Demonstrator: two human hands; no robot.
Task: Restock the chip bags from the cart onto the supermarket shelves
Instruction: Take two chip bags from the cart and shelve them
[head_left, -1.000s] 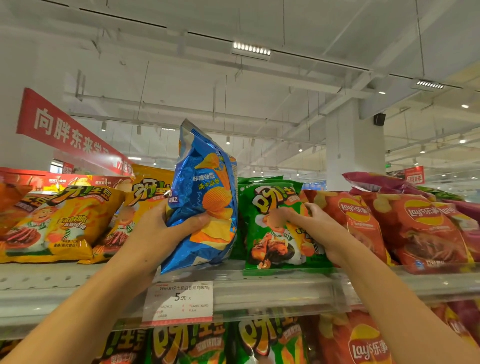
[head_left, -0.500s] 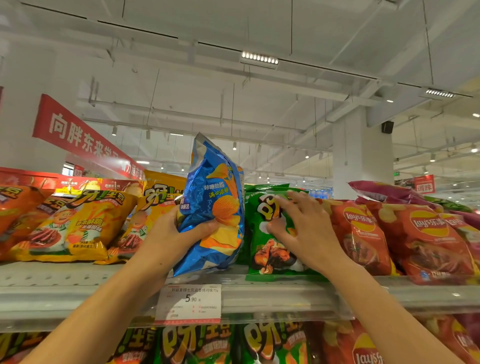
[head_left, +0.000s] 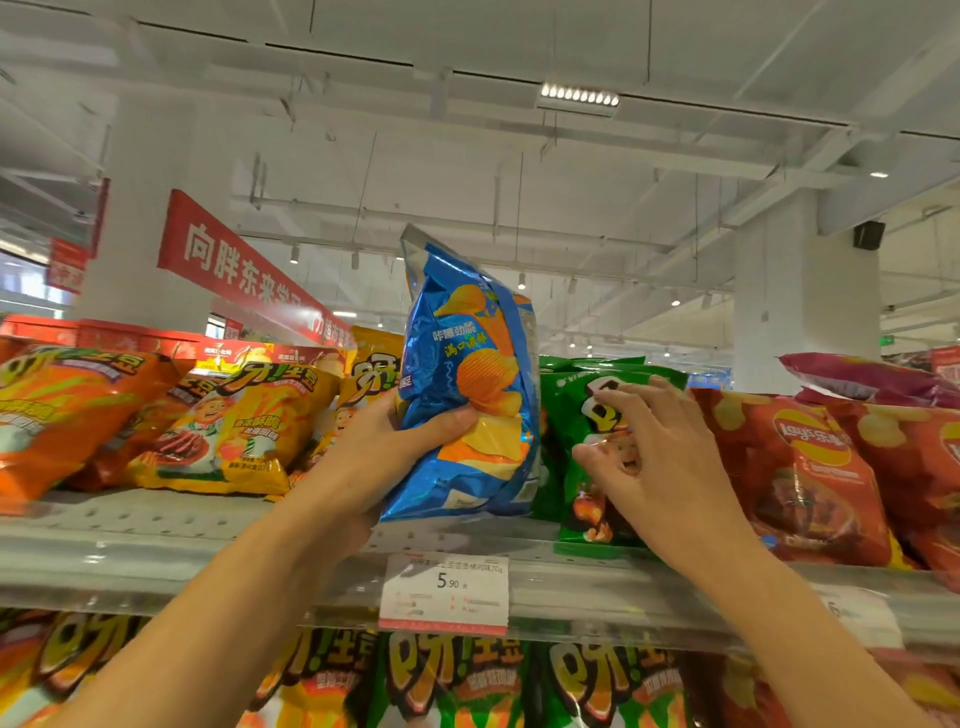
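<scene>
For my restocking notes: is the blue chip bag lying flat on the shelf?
No, the left hand grips the blue chip bag upright.

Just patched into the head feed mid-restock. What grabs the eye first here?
The blue chip bag, held upright at centre frame by the left hand above the top shelf. Just to its right, the right hand lies with fingers spread on a green chip bag standing on the shelf. Orange and yellow bags lie to the left, red Lay's bags to the right.
</scene>
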